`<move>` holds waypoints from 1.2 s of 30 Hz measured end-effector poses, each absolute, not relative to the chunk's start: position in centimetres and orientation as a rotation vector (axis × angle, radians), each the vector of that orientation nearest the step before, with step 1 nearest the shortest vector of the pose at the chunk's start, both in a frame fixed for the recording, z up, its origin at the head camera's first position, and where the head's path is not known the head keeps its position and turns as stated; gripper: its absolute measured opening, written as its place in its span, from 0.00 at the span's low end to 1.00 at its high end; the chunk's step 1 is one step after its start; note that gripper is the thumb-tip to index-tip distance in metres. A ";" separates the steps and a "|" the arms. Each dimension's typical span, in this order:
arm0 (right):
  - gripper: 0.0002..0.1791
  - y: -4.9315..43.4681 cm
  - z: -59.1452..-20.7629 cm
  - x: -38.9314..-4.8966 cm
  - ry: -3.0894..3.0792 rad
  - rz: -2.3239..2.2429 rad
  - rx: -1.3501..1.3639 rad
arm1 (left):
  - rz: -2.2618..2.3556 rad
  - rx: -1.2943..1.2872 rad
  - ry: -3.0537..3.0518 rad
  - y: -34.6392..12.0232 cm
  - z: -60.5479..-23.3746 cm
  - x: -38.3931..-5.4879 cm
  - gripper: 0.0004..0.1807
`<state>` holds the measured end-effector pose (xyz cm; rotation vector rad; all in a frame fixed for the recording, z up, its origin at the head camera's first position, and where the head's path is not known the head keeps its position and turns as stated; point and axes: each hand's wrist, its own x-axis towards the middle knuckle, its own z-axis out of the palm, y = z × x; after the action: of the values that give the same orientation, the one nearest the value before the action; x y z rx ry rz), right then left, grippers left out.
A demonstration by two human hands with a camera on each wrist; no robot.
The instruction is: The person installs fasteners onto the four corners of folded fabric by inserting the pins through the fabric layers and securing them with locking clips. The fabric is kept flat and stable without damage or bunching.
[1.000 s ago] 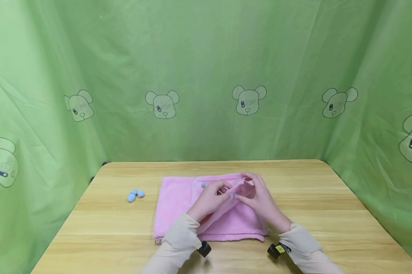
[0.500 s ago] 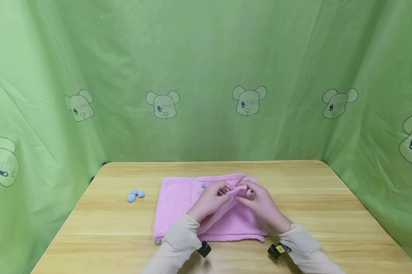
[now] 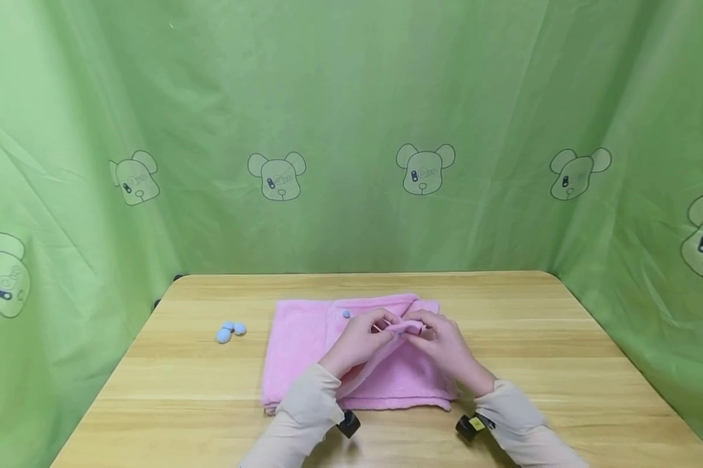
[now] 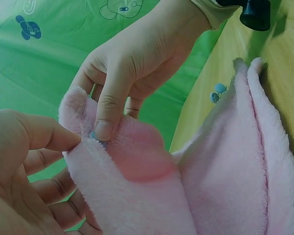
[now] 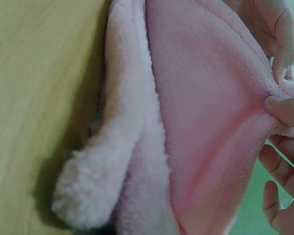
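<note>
As hands (image 3: 357, 341) (image 3: 447, 348) pinch cloth (image 3: 295, 351), blue piece (image 4: 92, 135), hidden from right wrist view

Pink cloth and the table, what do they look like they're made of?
Cloth: plush fabric, perhaps synthetic fleece, soft-looking and matte, going by its fuzzy pile. Table: smooth pale wood or wood-look laminate; long grain streaks show, but which is unclear.

Pink, light blue and cream about me, against green and wood tones.
The cloth (image 3: 297, 344) I hold: plain pink. Round pieces (image 3: 224, 336): light blue, unpatterned. My sleeves (image 3: 305, 406): plain cream. My wrist cameras (image 3: 349, 425): black, the right one bearing a yellow label (image 3: 477, 424). Tabletop (image 3: 153, 390): light yellow-brown, streaked with darker wood grain. Curtain (image 3: 351, 78): green, printed with animal heads (image 3: 281, 182) in dark outline, an oblong dark-blue mark (image 3: 271, 183) on each.
</note>
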<state>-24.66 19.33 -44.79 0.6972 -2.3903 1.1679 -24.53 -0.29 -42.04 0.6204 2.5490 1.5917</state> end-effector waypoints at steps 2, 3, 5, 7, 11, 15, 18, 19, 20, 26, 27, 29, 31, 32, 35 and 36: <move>0.17 19.3 -44.8 -24.7 -2.372 1.157 0.704 | 1.596 0.619 2.548 -0.3 -42.1 -24.6 0.07; 0.17 19.3 -44.8 -24.7 -2.363 1.154 0.707 | 1.597 0.620 2.549 -0.3 -42.0 -24.6 0.07; 0.17 19.3 -44.8 -24.8 -2.348 1.144 0.711 | 1.596 0.619 2.551 -0.3 -42.0 -24.6 0.07; 0.17 19.3 -44.9 -24.8 -2.341 1.137 0.712 | 1.590 0.618 2.554 -0.3 -42.0 -24.6 0.07; 0.16 19.3 -44.8 -24.7 -2.349 1.113 0.710 | 1.583 0.614 2.557 -0.2 -41.9 -24.5 0.07; 0.13 19.4 -44.7 -24.9 -2.357 1.056 0.687 | 1.550 0.634 2.568 -0.2 -41.8 -24.5 0.07; 0.12 19.6 -44.6 -25.0 -2.346 1.015 0.675 | 1.520 0.652 2.568 -0.1 -41.8 -24.5 0.07; 0.12 19.6 -44.5 -25.0 -2.340 1.005 0.678 | 1.518 0.652 2.562 0.0 -41.8 -24.5 0.07; 0.12 19.6 -44.5 -25.1 -2.335 1.000 0.682 | 1.520 0.652 2.557 0.0 -41.8 -24.4 0.07; 0.12 19.8 -44.5 -25.2 -2.300 0.989 0.711 | 1.532 0.651 2.559 0.1 -41.9 -24.4 0.07; 0.12 19.8 -44.6 -25.2 -2.295 0.990 0.712 | 1.532 0.651 2.560 0.1 -41.9 -24.4 0.07; 0.12 19.8 -44.6 -25.1 -2.290 0.990 0.709 | 1.530 0.653 2.563 0.1 -41.9 -24.4 0.08; 0.13 19.8 -44.7 -25.1 -2.288 0.981 0.701 | 1.530 0.656 2.563 0.0 -42.0 -24.4 0.08; 0.12 19.8 -44.7 -25.1 -2.288 0.976 0.697 | 1.529 0.655 2.562 0.0 -41.9 -24.4 0.08; 0.13 19.8 -44.7 -25.1 -2.284 0.959 0.692 | 1.512 0.665 2.564 -0.1 -41.9 -24.3 0.08; 0.13 19.8 -44.7 -25.1 -2.282 0.949 0.698 | 1.503 0.673 2.563 -0.2 -41.9 -24.4 0.07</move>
<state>-25.09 19.76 -44.73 0.6977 -2.2819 0.9493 -24.35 -0.18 -41.89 0.6727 2.5630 1.5033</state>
